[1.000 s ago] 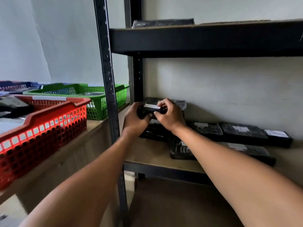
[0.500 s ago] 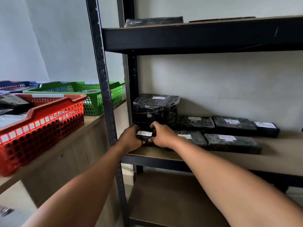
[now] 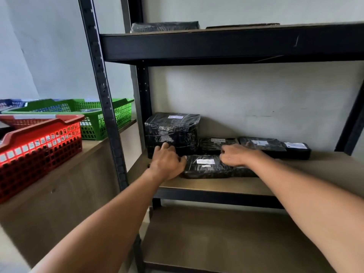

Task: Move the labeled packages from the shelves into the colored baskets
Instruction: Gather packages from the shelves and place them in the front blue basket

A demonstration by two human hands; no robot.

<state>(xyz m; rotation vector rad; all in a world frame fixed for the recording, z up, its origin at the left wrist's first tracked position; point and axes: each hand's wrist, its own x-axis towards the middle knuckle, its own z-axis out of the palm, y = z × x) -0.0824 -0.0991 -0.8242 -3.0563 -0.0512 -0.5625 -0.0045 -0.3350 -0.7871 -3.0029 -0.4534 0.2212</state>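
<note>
Several black wrapped packages with white labels lie on the middle shelf (image 3: 315,170). A tall black box (image 3: 177,131) stands at its left end. In front lies a flat package (image 3: 204,168), label up. My left hand (image 3: 167,162) lies palm down beside the flat package's left end, fingers stretched against the tall box, thumb at the package. My right hand (image 3: 236,156) rests on the flat package's right half with fingers curled over its back edge. Behind are two more flat packages (image 3: 216,144) (image 3: 262,144) and a small one (image 3: 297,149). A dark edge shows left of my left hand.
A red basket (image 3: 39,146), a green basket (image 3: 98,119) and a blue basket (image 3: 11,103) stand on a wooden counter (image 3: 59,184) to the left. The rack's black upright (image 3: 102,95) stands between counter and shelf. Another package (image 3: 165,26) lies on the upper shelf.
Both hands lowered a small labeled package from chest height to the shelf front. They have since moved apart, the right hand onto the flat front package, the left beside it.
</note>
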